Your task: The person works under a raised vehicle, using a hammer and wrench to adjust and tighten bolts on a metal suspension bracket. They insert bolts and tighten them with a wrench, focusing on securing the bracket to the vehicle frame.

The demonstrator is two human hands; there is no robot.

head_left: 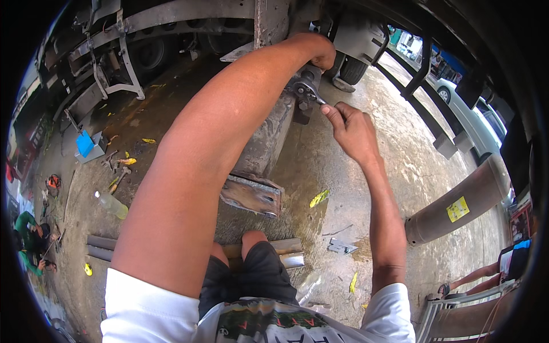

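Observation:
In my right hand [354, 131] is a metal wrench [309, 89], its handle end between my thumb and curled fingers. The wrench's rounded head sits at the bolts on a dark steel bracket [301, 116], fixed to the end of a grey metal beam [270, 143]. My left arm reaches across the beam, and my left hand [324, 52] is bent down at the far side of the bracket. The fingers of that hand are hidden, so what they touch does not show. Below the beam's near end lies a rusty steel channel piece [251, 195].
Truck frame rails [171, 22] run overhead. A grey cylinder [457, 203] with a yellow label is at right. A plastic bottle [111, 204], a hammer [120, 179] and a blue-topped metal box [91, 146] lie left. People are at both sides; a car [472, 117] stands beyond.

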